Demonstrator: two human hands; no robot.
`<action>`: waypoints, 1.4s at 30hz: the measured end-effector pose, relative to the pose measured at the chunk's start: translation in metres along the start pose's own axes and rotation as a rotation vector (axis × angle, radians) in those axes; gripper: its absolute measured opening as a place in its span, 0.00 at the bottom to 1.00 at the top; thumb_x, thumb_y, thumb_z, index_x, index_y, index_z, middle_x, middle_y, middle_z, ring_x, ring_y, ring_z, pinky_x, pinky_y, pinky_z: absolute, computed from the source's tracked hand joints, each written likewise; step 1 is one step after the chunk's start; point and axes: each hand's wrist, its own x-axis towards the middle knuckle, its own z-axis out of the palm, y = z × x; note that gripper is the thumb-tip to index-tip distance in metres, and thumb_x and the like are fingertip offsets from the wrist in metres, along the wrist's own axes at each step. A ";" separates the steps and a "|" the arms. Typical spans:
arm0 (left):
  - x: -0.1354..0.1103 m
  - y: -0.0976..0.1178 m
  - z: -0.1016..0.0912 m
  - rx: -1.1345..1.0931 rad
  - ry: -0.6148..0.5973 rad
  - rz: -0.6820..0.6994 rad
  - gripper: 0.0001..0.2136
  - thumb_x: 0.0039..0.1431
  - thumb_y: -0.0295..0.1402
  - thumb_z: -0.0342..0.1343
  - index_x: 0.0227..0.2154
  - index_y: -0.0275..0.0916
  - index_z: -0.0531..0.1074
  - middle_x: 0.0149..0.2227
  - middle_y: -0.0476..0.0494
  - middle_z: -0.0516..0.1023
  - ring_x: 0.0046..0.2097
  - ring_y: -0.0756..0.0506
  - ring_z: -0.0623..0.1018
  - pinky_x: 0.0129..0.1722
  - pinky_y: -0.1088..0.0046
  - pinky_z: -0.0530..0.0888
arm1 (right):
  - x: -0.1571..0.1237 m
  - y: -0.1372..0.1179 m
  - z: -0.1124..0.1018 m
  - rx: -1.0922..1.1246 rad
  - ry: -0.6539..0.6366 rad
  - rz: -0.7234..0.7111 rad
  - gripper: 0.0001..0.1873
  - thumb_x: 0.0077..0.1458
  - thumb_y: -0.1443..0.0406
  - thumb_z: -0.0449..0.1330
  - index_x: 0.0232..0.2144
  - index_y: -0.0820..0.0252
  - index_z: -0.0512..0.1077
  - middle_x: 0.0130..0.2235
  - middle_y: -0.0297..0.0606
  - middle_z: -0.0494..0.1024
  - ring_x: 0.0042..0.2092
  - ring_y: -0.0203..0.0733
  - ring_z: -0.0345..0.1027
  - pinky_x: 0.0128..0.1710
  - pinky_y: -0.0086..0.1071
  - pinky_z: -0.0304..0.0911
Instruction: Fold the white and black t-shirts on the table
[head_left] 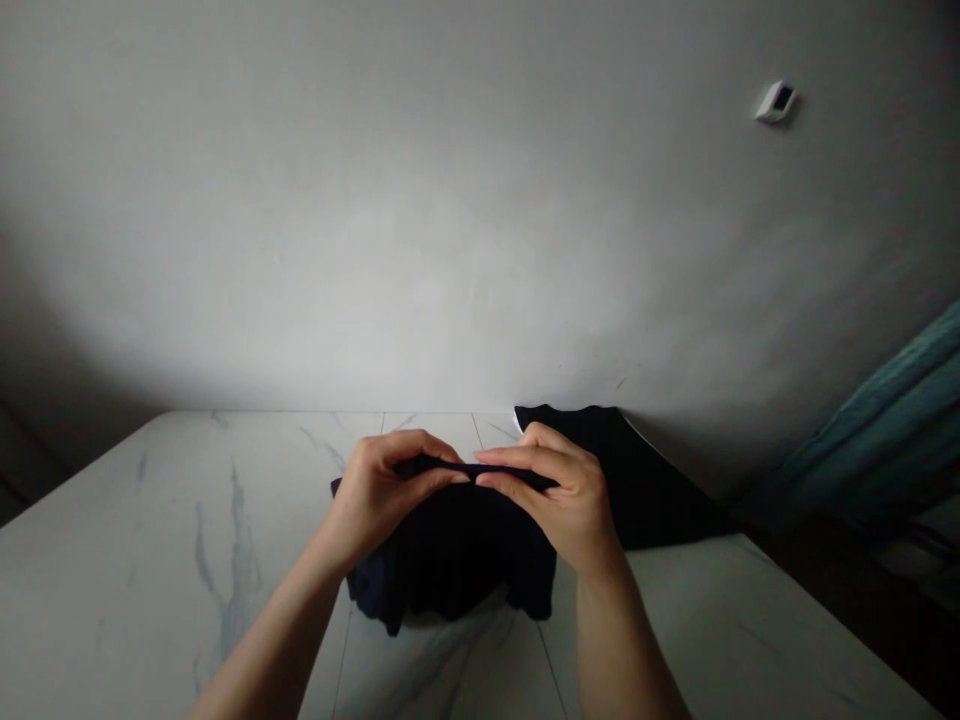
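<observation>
The left hand (pixel 379 497) and right hand (pixel 559 495) meet above the middle of a dark knit garment (pixel 454 550), which sits near the front of a white marble-effect desk (pixel 157 560). The fingers (pixel 431 450) of both hands are closed, pinching a narrow gathered edge of the cloth against the thumbs. Held this way, the edge stays in a straight, taut band between the hands while the rest of the fabric hangs below it, its lower hem reaching the desk top. Beyond the right hand, a black cloth (pixel 637 465) lies at the far corner of the desk against the wall (pixel 465 250). The dim light makes it hard to tell whether this is a separate piece or part of the same garment. A small white wall fixture (pixel 775 101) sits high on the right, and teal fabric (pixel 874 425) hangs at the right edge.
</observation>
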 end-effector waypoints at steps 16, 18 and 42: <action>0.001 -0.002 -0.005 0.000 -0.105 -0.064 0.10 0.50 0.38 0.67 0.27 0.37 0.76 0.26 0.48 0.77 0.26 0.51 0.72 0.24 0.78 0.67 | 0.003 -0.002 -0.004 0.025 0.025 0.001 0.03 0.54 0.68 0.67 0.32 0.54 0.81 0.25 0.31 0.73 0.27 0.34 0.66 0.26 0.28 0.61; 0.000 -0.002 -0.004 0.084 -0.081 -0.032 0.08 0.52 0.36 0.66 0.27 0.38 0.76 0.25 0.49 0.76 0.25 0.53 0.70 0.23 0.78 0.66 | 0.003 -0.001 -0.005 0.026 0.007 0.005 0.03 0.54 0.68 0.67 0.32 0.54 0.80 0.25 0.31 0.74 0.27 0.34 0.66 0.26 0.28 0.62; 0.005 -0.021 0.008 -0.412 0.600 -0.031 0.15 0.54 0.43 0.64 0.28 0.40 0.67 0.20 0.58 0.62 0.19 0.57 0.59 0.17 0.83 0.59 | 0.000 0.018 0.021 0.625 -0.512 0.422 0.08 0.50 0.57 0.70 0.29 0.55 0.81 0.40 0.37 0.80 0.42 0.38 0.74 0.44 0.32 0.68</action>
